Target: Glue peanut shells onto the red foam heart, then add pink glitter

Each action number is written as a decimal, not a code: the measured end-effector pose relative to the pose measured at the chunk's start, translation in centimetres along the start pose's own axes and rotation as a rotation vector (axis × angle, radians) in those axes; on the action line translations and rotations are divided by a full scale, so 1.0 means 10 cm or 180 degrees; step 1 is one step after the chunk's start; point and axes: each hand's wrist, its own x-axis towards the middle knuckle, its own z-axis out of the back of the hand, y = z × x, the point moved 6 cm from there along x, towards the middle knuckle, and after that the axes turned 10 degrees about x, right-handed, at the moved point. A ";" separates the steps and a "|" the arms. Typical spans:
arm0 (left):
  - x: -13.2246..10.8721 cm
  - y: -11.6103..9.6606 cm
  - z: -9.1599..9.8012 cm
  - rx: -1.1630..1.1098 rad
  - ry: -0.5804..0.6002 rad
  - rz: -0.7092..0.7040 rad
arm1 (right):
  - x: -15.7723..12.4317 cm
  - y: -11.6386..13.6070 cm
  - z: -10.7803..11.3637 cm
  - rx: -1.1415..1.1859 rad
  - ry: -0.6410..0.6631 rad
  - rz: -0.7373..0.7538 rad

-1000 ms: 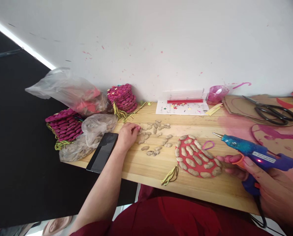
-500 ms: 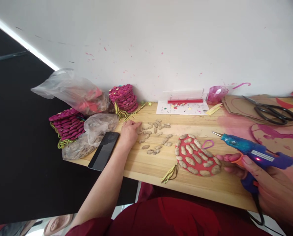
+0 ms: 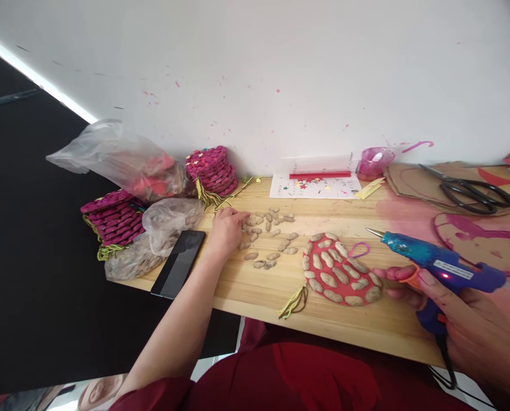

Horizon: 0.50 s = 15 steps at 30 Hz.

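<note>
My right hand (image 3: 464, 308) is wrapped round a blue hot glue gun (image 3: 438, 260), its fingers at the orange trigger. The gun's metal nozzle points left, and a small red light glows on its side. Just left of that hand, a red heart-like cutout (image 3: 332, 269) lies flat, covered with rows of peanuts; a purple loop and a yellow-green tassel (image 3: 294, 302) are at its edges. Palm down, my left hand (image 3: 227, 231) rests on the table at the left edge of the loose peanuts (image 3: 273, 213). Its fingers reach among them, apart, with the tips partly hidden.
Left of my arm are a phone (image 3: 178, 264), a bag of peanuts (image 3: 137, 255), a larger plastic bag (image 3: 121, 157) and magenta peanut-covered pieces (image 3: 214, 171). Star-strewn paper (image 3: 314, 188), a pink cup (image 3: 375, 162), scissors (image 3: 473, 191) and cardboard (image 3: 413, 185) lie along the wall.
The view has shifted slightly, so everything sits a little further left. My left hand stays by the loose peanuts, and my right hand keeps its hold on the glue gun.
</note>
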 end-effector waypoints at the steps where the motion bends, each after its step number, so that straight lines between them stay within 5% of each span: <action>1: 0.02 -0.01 0.03 0.0008 0.0014 0.0008 | 0.00 -0.01 0.01 -0.0013 -0.0018 -0.0033; 6: 0.17 -0.01 0.15 0.0081 0.0077 0.0179 | 0.01 -0.02 0.01 0.0026 -0.0075 -0.0175; 15: 0.27 -0.08 0.08 0.0170 0.0265 0.0410 | 0.02 -0.11 0.05 0.0380 -0.0179 -0.0471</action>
